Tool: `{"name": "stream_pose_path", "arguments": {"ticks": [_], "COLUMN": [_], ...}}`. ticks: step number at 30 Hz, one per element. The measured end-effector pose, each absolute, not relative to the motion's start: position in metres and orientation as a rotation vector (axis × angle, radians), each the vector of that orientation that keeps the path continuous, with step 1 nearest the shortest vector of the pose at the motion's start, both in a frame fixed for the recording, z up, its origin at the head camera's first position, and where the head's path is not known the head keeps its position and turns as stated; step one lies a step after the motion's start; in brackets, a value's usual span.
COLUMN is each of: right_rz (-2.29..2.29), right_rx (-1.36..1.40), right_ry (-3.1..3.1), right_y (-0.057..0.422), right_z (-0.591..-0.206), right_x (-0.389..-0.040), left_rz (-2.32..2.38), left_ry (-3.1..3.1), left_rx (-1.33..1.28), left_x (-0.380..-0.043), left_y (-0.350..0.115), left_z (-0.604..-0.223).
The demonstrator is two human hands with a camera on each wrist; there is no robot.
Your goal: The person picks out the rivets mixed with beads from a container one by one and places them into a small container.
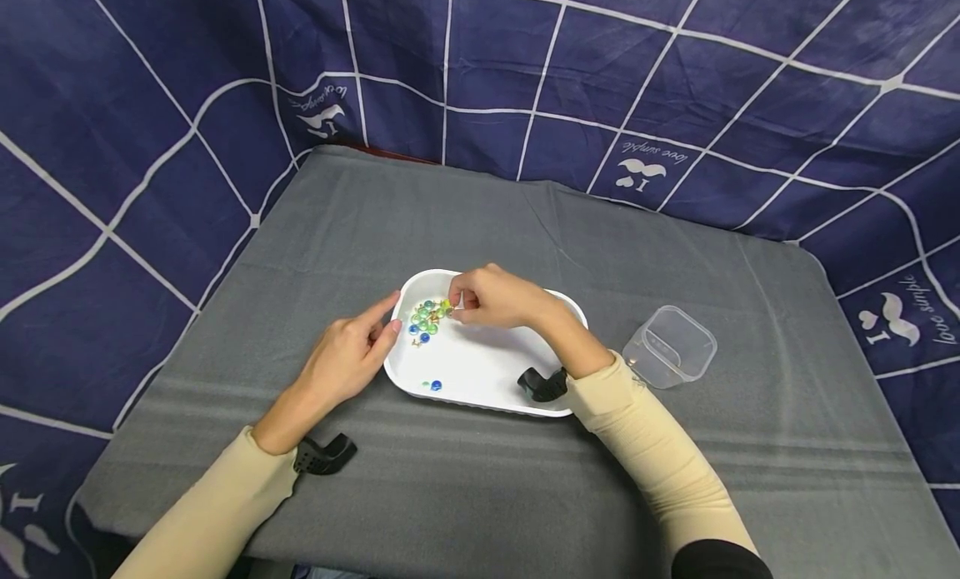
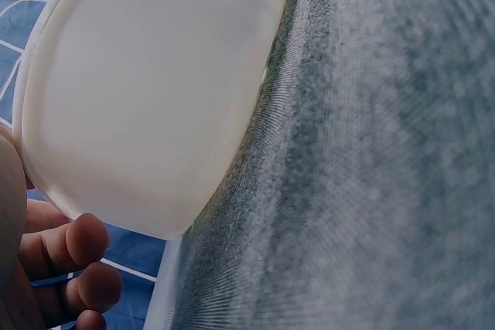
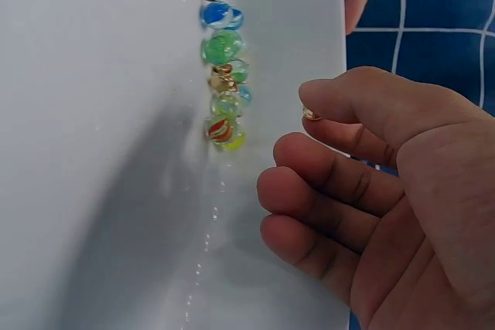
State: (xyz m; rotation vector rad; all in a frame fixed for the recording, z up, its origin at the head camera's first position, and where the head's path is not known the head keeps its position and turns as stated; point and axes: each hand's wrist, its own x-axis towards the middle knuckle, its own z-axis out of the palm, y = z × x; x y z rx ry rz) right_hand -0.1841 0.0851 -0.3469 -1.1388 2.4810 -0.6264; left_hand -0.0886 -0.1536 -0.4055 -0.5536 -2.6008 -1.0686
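Note:
A white tray [image 1: 480, 371] lies on the cloth, with glass marbles [image 1: 431, 312] and gold pushpins [image 3: 224, 81] clustered at its left end. Over that cluster, my right hand [image 1: 498, 297] pinches a small gold pushpin [image 3: 312, 114] between thumb and index finger; its other fingers are loosely bent. My left hand [image 1: 345, 354] touches the tray's left rim with thumb and extended index finger. In the left wrist view its remaining fingers [image 2: 89, 241] bend loosely beside the tray's outer wall.
To the tray's right stands a clear plastic container [image 1: 671, 346], with a few small gold bits near its bottom. A blue marble [image 1: 437, 386] lies apart at the tray's near edge. Grey cloth [image 1: 450, 496] covers the table; blue patterned curtains [image 1: 525, 79] hang behind.

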Motion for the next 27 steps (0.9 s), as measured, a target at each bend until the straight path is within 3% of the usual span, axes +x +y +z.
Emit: {"name": "stream_pose_path", "arguments": {"ticks": [27], "right_rz": [-0.744], "right_rx": [-1.124], "right_ry": [2.523], "right_y": [0.105], "right_z": [-0.335], "right_x": [-0.174], "left_rz": [-1.075], "left_ry": [-2.575], "left_rx": [-0.546], "left_x": [-0.089], "left_y": [-0.153], "left_z": [-0.408]}}
